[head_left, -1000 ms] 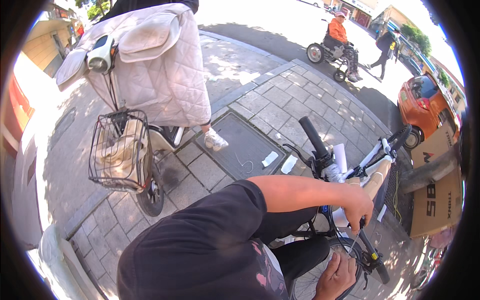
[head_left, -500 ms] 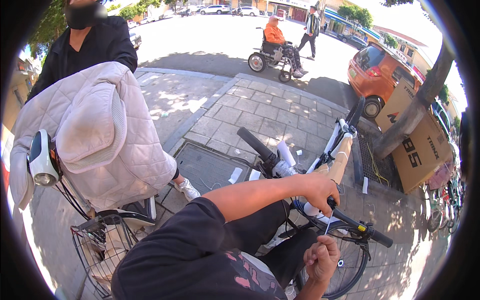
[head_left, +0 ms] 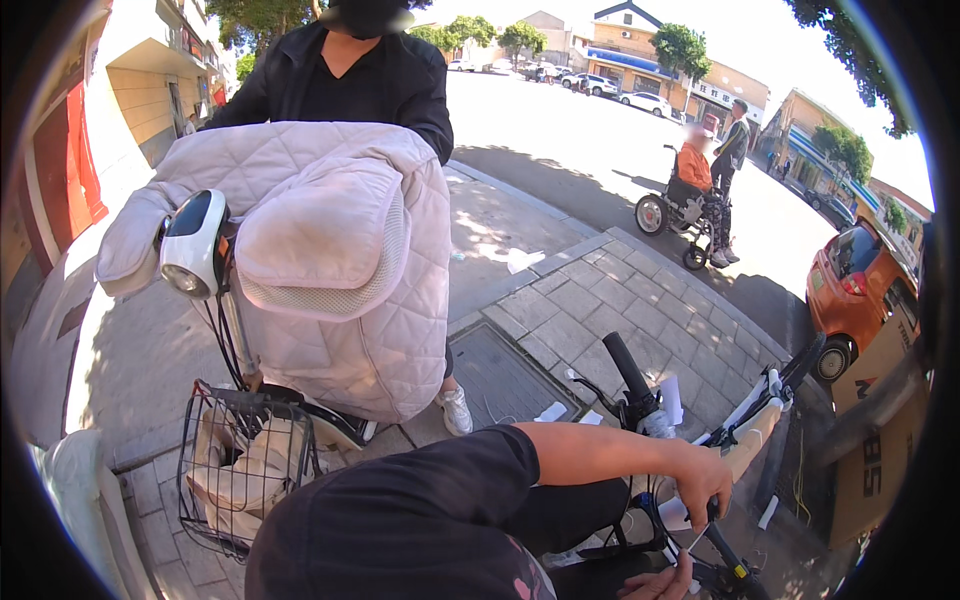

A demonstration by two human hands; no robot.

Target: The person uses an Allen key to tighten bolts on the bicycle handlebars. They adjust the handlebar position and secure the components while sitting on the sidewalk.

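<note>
My left hand (head_left: 705, 478) reaches across to the upturned bicycle's black handlebar area (head_left: 730, 550), with fingers closed on a small black part. My right hand (head_left: 660, 582), low at the frame's edge, pinches a thin metal rod (head_left: 697, 540) that runs up toward the left hand. The bicycle's other grip (head_left: 625, 365) points up beside white packing pieces (head_left: 670, 398). Pale wrapping (head_left: 750, 440) is tied on the frame.
A person (head_left: 350, 85) in black stands behind a scooter (head_left: 190, 240) with a pink quilted cover and wire basket (head_left: 245, 470). A wheelchair user (head_left: 690, 170), a pedestrian (head_left: 732, 140), an orange car (head_left: 850, 280) and cardboard (head_left: 880, 450) by a trunk are at right.
The view has swung up and left, showing more of the person and scooter. The scooter has come closer since the first frame. My hands stay at the handlebar, sitting lower in the picture.
</note>
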